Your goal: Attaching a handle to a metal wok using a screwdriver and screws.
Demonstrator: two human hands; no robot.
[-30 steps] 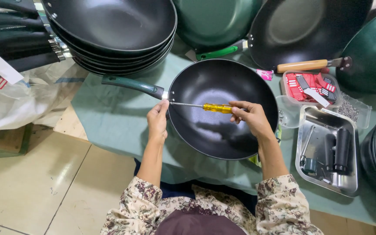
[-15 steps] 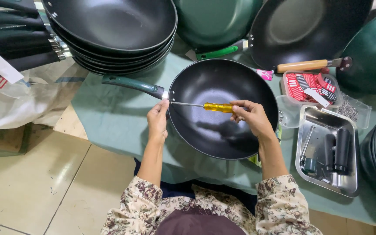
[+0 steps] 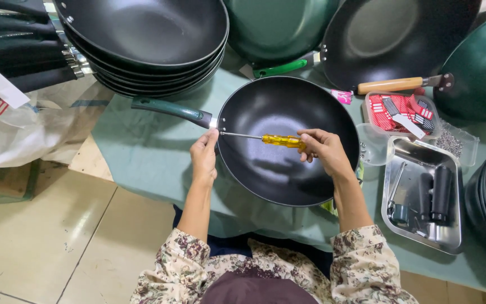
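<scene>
Nothing has shifted much since the earlier frames — both hands keep their places at the black wok (image 3: 288, 141), and the screwdriver lies along the same line across its bowl.

The wok sits on the teal-covered table (image 3: 136, 152) in front of the person, its green handle (image 3: 170, 109) pointing away to the left. The right hand (image 3: 324, 151) is curled around the yellow screwdriver (image 3: 279, 140) at the grip, fingers wrapped about it, holding the tool nearly level above the pan's inside. Its thin metal shaft runs left to the rim where the handle joins, ending just by two small rivets. The left hand (image 3: 205, 159) is cupped on the outside of the wok's rim at that same joint, thumb and fingertips close together right by the screwdriver's tip; whether they pinch a screw there is too small to tell.

Beyond the wok stands a stack of black woks (image 3: 147, 39), and further right a green pan (image 3: 279, 25) and another dark wok with a wooden handle (image 3: 392, 85). To the right of the right hand — just beside the wok — a steel tray (image 3: 448, 239) holds dark handle parts, with a clear box of red-and-white packets (image 3: 400, 110) behind it.
</scene>
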